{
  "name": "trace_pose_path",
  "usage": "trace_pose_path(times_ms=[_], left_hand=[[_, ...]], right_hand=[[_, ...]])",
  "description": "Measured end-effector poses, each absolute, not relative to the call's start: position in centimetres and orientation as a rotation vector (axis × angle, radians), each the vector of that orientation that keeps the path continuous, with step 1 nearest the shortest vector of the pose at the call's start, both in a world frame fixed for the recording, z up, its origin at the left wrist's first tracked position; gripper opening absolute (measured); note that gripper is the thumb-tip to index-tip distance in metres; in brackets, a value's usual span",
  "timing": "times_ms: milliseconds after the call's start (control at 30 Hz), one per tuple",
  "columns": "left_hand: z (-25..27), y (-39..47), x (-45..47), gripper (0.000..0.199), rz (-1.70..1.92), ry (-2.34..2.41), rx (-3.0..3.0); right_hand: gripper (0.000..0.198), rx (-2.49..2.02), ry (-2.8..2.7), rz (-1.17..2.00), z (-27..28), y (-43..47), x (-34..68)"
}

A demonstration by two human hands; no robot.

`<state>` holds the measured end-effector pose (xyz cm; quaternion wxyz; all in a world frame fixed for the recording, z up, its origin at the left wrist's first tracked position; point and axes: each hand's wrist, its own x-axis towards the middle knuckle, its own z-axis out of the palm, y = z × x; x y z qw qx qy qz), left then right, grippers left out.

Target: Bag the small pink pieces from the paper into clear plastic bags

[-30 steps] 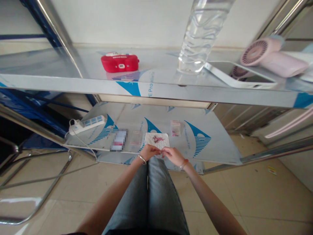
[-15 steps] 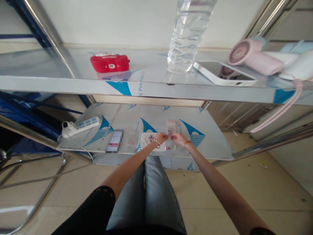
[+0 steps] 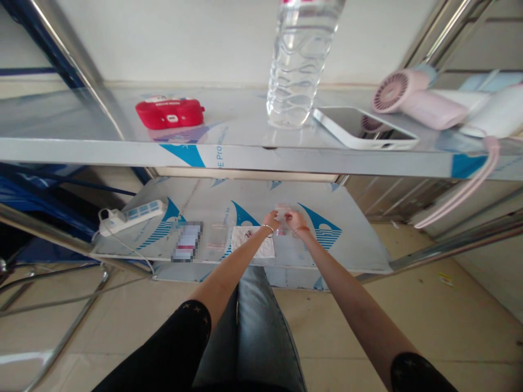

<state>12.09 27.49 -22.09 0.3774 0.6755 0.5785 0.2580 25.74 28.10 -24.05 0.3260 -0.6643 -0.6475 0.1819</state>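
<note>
My left hand (image 3: 273, 220) and my right hand (image 3: 296, 220) meet over the lower shelf, fingers pinched at the two sides of a small clear plastic bag (image 3: 281, 208). The bag has pinkish lines near its top, and something small and reddish shows at its lower part. Just left of it, a white cloth-like pouch (image 3: 261, 249) with a small dark red mark lies flat, partly under my left forearm. Another clear bag (image 3: 217, 236) with reddish lines lies farther left. My fingertips are too small to make out finely.
A phone (image 3: 188, 241) and a power strip (image 3: 137, 216) lie left on the lower shelf (image 3: 347, 247). The upper shelf (image 3: 237, 158) overhangs its back, bearing a red case (image 3: 169, 114), a water bottle (image 3: 300, 65), a white phone (image 3: 363, 128) and a pink handheld fan (image 3: 420, 98).
Both hands have moved away from me along the clear bag, toward its far end. More of the white pouch shows now. The whole view has shifted slightly.
</note>
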Motion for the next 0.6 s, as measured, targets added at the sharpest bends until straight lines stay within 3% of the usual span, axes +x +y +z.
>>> trace_pose_path(times_ms=[600], left_hand=[[-23.9, 25.8, 12.4, 0.055, 0.618, 1.476, 1.584]], right_hand=[[0.036, -1.756, -1.658, 0.374, -24.1, 28.0, 24.7]])
